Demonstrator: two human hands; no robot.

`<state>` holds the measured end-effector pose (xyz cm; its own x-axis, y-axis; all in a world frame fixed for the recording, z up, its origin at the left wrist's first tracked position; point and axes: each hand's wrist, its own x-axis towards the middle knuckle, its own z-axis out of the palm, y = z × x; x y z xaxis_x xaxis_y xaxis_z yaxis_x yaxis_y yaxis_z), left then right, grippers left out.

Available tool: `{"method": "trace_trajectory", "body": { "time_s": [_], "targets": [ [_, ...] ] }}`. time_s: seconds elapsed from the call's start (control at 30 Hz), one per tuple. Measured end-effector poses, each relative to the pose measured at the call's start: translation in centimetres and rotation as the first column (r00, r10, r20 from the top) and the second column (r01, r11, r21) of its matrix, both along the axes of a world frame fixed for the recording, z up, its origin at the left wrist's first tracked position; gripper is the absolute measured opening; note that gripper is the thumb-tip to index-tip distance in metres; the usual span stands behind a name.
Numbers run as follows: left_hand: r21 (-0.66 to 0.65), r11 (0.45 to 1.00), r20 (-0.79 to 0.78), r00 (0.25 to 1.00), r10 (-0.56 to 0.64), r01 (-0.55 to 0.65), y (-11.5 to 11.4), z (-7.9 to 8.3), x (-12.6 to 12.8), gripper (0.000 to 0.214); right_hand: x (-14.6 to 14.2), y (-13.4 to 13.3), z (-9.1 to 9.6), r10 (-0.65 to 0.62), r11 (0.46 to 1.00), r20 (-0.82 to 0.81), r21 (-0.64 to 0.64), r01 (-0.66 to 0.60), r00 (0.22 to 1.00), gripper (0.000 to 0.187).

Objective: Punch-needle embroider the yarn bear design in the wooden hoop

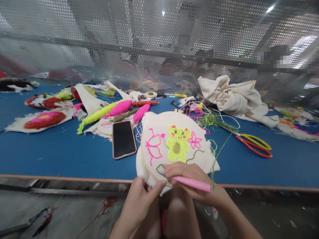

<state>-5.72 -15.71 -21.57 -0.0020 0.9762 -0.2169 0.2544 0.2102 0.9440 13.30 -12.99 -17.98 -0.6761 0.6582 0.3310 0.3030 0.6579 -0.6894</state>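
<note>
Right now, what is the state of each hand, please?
Left hand: closed, gripping the embroidery hoop at its lower edge.
Right hand: closed on the pink punch needle.

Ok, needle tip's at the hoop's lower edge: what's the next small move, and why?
Probably punch one more stitch along the green line. The right hand holds the pink punch needle with its tip on the cloth at that line's left end, and the left hand grips the hoop beside it.
</note>
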Motion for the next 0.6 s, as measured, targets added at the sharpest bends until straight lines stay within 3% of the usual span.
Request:
{"method": "trace_trajectory", "body": {
  "time_s": [0.1, 0.2, 0.37, 0.5, 0.6],
  "targets": [
    [-0.063, 0.998, -0.030, 0.999, -0.025, 0.023, 0.0, -0.3, 0.0, 0.035, 0.1, -0.1, 0.2, 0.000, 1.000, 0.008, -0.020, 0.000, 1.000, 0.023],
    [-0.034, 0.999, -0.008, 1.000, 0.012, -0.012, -0.1, -0.4, 0.2, 0.035, 0.0, 0.1, 0.9, 0.002, 0.999, 0.012, -0.055, -0.002, 1.000, 0.022],
    [0.018, 0.998, 0.104, 0.993, -0.057, 0.055, -0.6, 0.8, 0.8, 0.030, -0.8, 1.0, 2.8, 0.005, 0.995, 0.057, -0.100, 0.001, 0.998, 0.018],
    [-0.010, 1.000, 0.064, 0.998, -0.027, 0.027, -0.5, 0.9, 0.7, 0.032, -1.5, 1.4, 3.4, 0.019, 0.999, 0.119, -0.045, -0.014, 0.993, 0.017],
    [-0.047, 0.999, 0.027, 1.000, -0.002, 0.004, -0.3, 0.5, 0.5, 0.034, -1.2, 1.3, 3.3, 0.056, 0.995, 0.093, -0.089, -0.047, 0.994, 0.018]
  ]
}}
